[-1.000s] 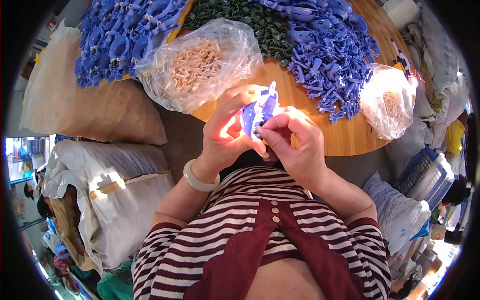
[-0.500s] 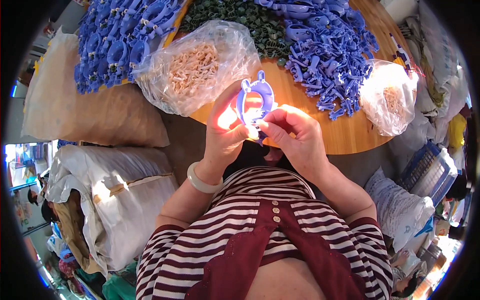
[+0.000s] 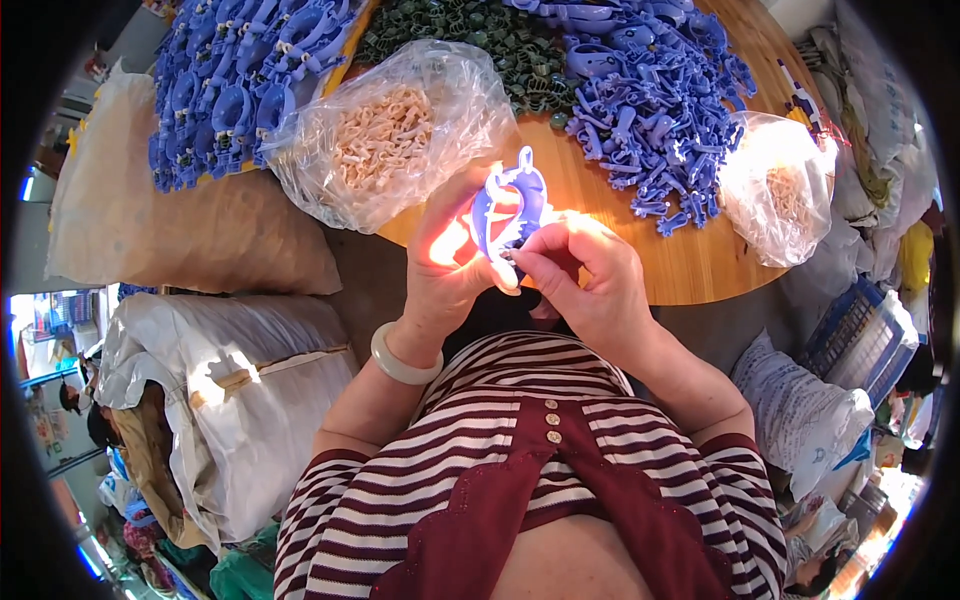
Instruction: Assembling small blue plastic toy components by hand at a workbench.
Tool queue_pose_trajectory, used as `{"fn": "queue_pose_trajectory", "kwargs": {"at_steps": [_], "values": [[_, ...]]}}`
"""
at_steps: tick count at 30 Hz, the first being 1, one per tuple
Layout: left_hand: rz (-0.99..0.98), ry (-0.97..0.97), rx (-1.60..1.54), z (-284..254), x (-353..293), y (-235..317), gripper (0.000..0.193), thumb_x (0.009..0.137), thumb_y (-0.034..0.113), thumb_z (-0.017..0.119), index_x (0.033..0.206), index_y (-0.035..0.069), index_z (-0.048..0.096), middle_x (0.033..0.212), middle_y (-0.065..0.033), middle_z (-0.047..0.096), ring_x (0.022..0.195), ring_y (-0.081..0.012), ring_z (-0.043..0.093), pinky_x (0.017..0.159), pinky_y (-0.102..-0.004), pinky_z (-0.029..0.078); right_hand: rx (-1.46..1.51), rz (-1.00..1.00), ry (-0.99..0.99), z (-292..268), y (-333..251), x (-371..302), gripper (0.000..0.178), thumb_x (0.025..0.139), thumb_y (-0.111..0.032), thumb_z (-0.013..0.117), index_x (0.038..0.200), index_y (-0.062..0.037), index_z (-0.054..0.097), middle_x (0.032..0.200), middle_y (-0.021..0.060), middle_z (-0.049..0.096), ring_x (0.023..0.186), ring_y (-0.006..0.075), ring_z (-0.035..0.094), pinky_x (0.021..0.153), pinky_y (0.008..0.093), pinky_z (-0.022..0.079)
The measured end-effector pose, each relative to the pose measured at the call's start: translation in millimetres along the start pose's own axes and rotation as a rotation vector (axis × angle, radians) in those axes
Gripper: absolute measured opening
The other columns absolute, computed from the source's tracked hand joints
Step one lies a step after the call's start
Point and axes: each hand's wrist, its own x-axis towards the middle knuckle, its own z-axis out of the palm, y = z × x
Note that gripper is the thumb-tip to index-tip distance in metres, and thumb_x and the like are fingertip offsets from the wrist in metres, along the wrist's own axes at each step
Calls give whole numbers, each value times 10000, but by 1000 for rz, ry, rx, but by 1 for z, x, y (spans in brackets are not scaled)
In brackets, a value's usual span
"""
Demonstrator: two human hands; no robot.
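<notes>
A blue-violet plastic ring-shaped part [image 3: 531, 188], with ear-like lugs at its top, is held up before my chest at the table's near edge. My left hand [image 3: 440, 262] grips it from the left, thumb in front and fingers behind. At the ring's lower end my right hand [image 3: 596, 268] pinches thumb and forefinger together. Something small and pale shows by those fingertips, too small to name. Strong sunlight washes out parts of both hands.
The round wooden table [image 3: 690, 285] bears a heap of blue plastic parts [image 3: 640, 120], dark green parts [image 3: 480, 55] and a clear bag of pale small pieces [image 3: 385, 135]. Another clear bag [image 3: 780, 200] lies right. Assembled blue pieces [image 3: 235, 95] fill the back left. Large sacks [image 3: 230, 390] stand left.
The blue ring has turned in my left hand and is seen more edge-on. My right fingertips have shifted slightly at its lower end.
</notes>
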Motion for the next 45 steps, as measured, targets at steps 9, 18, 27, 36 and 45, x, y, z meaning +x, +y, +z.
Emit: {"fn": "queue_pose_trajectory", "kwargs": {"at_steps": [9,18,27,36,45], "values": [[-38,-47,-38,4,-2,4,796,634,179,804,1284,-6,385,1214,-93,480,1104,-200,497,926,-325,426,-432,-552,69,-4,8,9,95,758,-59,667,787,-32,581,700,79,556,588,209,548,515,283,427],[-384,94,-428,10,1,7,489,935,312,434,1289,-13,343,1180,-150,524,1072,-265,546,893,-410,466,-376,-454,310,-16,6,15,150,752,-21,678,881,-16,603,783,32,556,607,82,494,528,190,392],[-508,19,-416,21,6,16,448,978,319,284,1237,-28,401,1134,-169,549,1026,-277,573,886,-409,474,-392,-316,208,-28,7,30,245,844,-199,575,990,-2,584,951,76,591,712,140,564,629,241,466],[-536,74,-280,25,6,12,360,969,218,371,1216,-39,423,1083,-125,570,1011,-190,566,882,-305,460,-229,-243,245,-27,19,29,204,826,-147,624,963,4,608,812,47,605,680,77,587,538,193,455],[-494,-2,90,24,7,8,381,878,68,544,1238,4,435,1082,-62,567,1002,-139,551,841,-259,463,-198,-253,282,-27,23,27,161,825,-124,631,929,-2,612,761,28,597,599,48,560,451,169,404]]}}
